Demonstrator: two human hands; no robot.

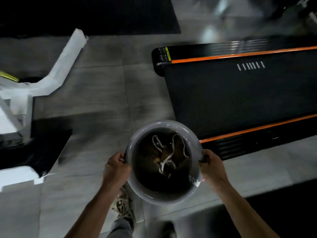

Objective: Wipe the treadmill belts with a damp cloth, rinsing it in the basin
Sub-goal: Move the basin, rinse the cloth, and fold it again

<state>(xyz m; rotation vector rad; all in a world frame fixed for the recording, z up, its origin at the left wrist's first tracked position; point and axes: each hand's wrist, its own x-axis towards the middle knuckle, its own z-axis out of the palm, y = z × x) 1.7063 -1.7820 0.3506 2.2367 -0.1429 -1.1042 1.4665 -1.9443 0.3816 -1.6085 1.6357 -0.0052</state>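
Observation:
I carry a round grey basin (137, 143) above the floor, held by its rim on both sides. My left hand (115, 166) grips the left rim and my right hand (211, 164) grips the right rim. Inside the basin lies a brown cloth (169, 156) with a pale edge, sunk in dark water. Ahead and to the right lies a treadmill with a black belt (240, 97) between orange side stripes (240, 55); its rear end is just beyond the basin.
Grey floor tiles (99, 93) spread in front. A white-wrapped machine frame (66, 57) on a black base stands at the left. A black mat (103, 14) lies at the back. My shoe (123, 208) is below the basin. Another dark surface (274, 212) sits at the lower right.

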